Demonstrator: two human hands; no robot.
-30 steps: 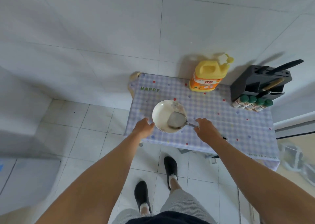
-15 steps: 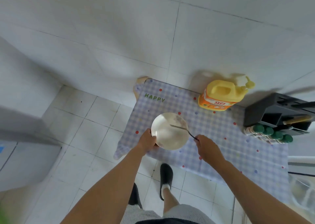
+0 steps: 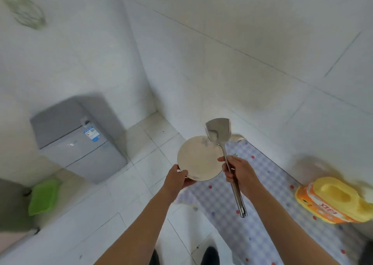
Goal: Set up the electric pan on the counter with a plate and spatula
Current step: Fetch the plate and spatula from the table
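**Both hands full: plate in your left, spatula in your right**

Your left hand (image 3: 176,179) is clamped on the near-left rim of the white plate (image 3: 198,157), thumb over the edge and fingers underneath, holding it in the air with its face tilted toward you. Your right hand (image 3: 240,174) is wrapped tight around the metal handle of the spatula (image 3: 219,131), just to the right of the plate. The spatula stands nearly upright: its broad blade rises above the plate's far-right rim, and the handle's end sticks out below your fist.

Taking the plate as your landmark, the checked tablecloth (image 3: 262,214) with coloured dots lies below and to the right of it, covering a table that runs away toward the lower right. A yellow bottle (image 3: 333,201) with an orange label sits on that cloth, well to the right of the plate and blurred. To the left of the plate, on the tiled floor against the wall, stands a grey cabinet-like appliance (image 3: 80,141). Farther left and lower is something bright green (image 3: 43,197), too blurred to identify.
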